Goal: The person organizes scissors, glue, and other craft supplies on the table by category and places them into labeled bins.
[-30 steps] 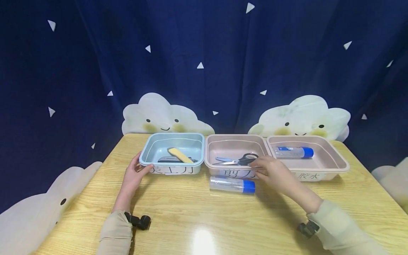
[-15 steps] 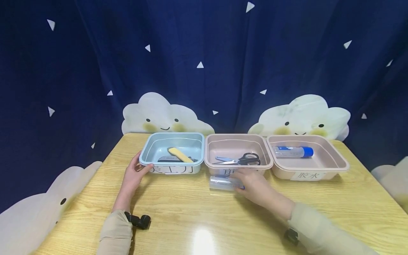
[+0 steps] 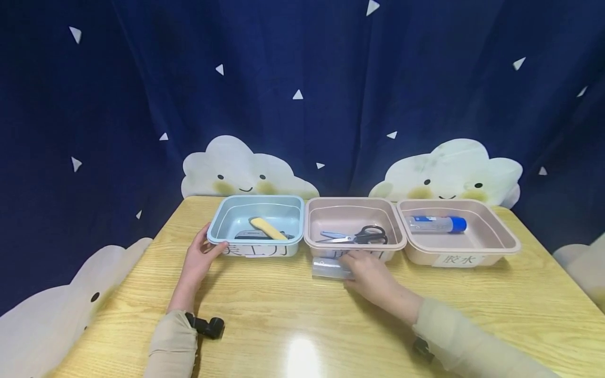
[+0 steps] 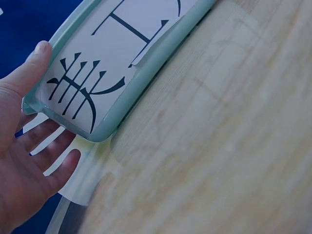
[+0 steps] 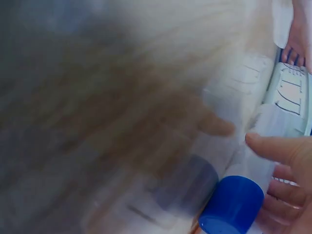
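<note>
In the head view my right hand grips a clear glue bottle lying in front of the middle pink basin. Its blue cap shows in the right wrist view, with the thumb along one side of the bottle and the fingers behind it. At the left, my left hand rests at the near corner of a light blue basin. The left wrist view has the straight thumb on its rim and loose fingers beside the end wall; the index finger is hidden.
A yellow box cutter and a grey one lie in the blue basin. Black-handled scissors and a light blue tool are in the middle one. Another glue bottle lies in the right pink basin.
My right hand has moved left and down from the middle basin's rim onto the glue bottle, covering its cap in the head view. My left hand has kept its place.
</note>
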`<state>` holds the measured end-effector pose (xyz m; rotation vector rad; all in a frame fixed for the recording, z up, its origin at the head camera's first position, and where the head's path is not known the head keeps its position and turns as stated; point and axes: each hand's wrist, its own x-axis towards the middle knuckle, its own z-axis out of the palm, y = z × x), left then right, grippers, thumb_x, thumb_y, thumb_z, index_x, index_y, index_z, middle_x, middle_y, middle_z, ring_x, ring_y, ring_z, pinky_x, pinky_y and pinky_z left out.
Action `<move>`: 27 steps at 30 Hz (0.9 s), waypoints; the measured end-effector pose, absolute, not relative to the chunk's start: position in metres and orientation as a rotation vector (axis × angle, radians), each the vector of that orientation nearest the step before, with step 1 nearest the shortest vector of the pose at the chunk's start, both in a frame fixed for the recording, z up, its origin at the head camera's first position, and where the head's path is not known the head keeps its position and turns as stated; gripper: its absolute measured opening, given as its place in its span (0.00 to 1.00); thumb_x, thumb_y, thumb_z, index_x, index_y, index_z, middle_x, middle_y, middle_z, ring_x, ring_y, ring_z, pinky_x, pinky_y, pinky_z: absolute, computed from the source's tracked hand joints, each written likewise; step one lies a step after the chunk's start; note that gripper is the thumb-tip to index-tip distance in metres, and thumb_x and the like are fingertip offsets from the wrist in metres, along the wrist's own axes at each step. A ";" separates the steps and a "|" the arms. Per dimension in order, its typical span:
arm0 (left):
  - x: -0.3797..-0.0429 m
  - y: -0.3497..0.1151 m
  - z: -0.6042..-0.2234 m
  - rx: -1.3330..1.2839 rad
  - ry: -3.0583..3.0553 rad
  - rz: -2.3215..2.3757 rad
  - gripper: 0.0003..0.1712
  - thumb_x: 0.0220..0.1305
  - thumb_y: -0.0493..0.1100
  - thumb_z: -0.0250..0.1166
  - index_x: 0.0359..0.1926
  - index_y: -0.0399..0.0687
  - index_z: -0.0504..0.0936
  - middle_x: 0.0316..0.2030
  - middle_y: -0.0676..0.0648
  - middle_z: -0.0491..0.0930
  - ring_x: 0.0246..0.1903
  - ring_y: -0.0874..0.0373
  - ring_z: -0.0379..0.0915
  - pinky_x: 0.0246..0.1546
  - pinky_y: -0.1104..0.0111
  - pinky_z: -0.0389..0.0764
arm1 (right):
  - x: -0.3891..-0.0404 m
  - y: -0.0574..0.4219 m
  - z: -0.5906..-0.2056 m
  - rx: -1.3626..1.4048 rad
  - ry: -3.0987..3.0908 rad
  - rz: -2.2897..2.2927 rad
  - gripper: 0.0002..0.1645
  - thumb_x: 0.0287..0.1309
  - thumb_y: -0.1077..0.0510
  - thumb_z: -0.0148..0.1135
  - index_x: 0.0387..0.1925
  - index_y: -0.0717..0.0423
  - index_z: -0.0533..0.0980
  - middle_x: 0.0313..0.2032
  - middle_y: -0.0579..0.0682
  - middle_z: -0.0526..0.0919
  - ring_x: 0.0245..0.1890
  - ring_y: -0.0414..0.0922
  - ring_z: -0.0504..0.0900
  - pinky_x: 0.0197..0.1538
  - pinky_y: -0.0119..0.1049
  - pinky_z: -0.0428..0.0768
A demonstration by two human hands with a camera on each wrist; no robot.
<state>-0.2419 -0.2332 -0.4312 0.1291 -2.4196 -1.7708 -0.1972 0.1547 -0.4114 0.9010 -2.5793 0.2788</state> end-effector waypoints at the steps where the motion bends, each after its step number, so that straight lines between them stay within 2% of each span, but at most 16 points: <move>1: -0.242 -0.233 -0.431 0.129 -2.418 -1.774 0.47 0.55 0.52 0.65 0.70 0.59 0.49 0.66 0.44 0.56 0.62 0.44 0.56 0.61 0.54 0.63 | -0.197 0.154 -0.412 0.894 -2.577 0.264 0.27 0.26 0.60 0.75 0.37 0.57 0.78 0.33 0.47 0.79 0.35 0.46 0.77 0.41 0.39 0.78; 14: -0.241 -0.233 -0.431 0.146 -2.419 -1.776 0.48 0.54 0.53 0.66 0.70 0.57 0.49 0.66 0.44 0.57 0.62 0.44 0.57 0.61 0.54 0.63 | -0.188 0.158 -0.411 0.998 -2.623 0.298 0.26 0.29 0.67 0.69 0.40 0.59 0.78 0.36 0.51 0.80 0.38 0.48 0.77 0.42 0.41 0.79; 27: -0.242 -0.233 -0.430 0.135 -2.426 -1.761 0.48 0.53 0.54 0.66 0.70 0.57 0.49 0.66 0.44 0.57 0.62 0.44 0.57 0.61 0.54 0.64 | -0.172 0.183 -0.388 1.094 -2.512 0.273 0.31 0.26 0.70 0.71 0.43 0.59 0.78 0.41 0.53 0.81 0.40 0.50 0.79 0.45 0.42 0.79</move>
